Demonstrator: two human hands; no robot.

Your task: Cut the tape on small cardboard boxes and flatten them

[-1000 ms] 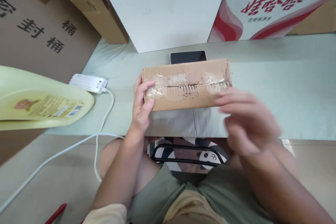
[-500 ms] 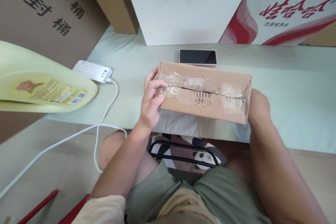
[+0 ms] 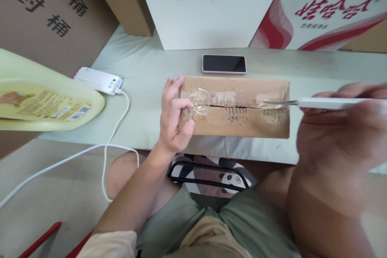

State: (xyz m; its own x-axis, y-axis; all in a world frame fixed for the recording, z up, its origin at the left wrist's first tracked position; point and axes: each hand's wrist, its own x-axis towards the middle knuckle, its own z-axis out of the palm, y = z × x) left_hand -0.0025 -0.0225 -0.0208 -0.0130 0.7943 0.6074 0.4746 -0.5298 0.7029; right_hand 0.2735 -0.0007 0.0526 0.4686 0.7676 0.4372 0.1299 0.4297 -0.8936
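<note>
A small brown cardboard box (image 3: 236,123) is in front of me, with clear tape at both ends of a dark seam across its face. My left hand (image 3: 175,119) grips its left end, thumb and fingers bent around the edge. At the right, my right hand (image 3: 341,129) is closed around a white-handled knife (image 3: 328,103). The thin metal blade, seen edge-on, points left and overlaps the right end of the seam. Whether the blade touches the tape I cannot tell.
Behind the box lies a phone (image 3: 224,64). A white power bank (image 3: 98,80) with a cable sits left, beside a large yellow bottle (image 3: 51,96). A white box (image 3: 211,8), a red-and-white carton (image 3: 320,12) and brown cartons (image 3: 60,20) line the back.
My right hand has come up from behind the box's right end, bringing the knife over the seam. The box has levelled out, still gripped by my left hand. The view has shifted slightly.
</note>
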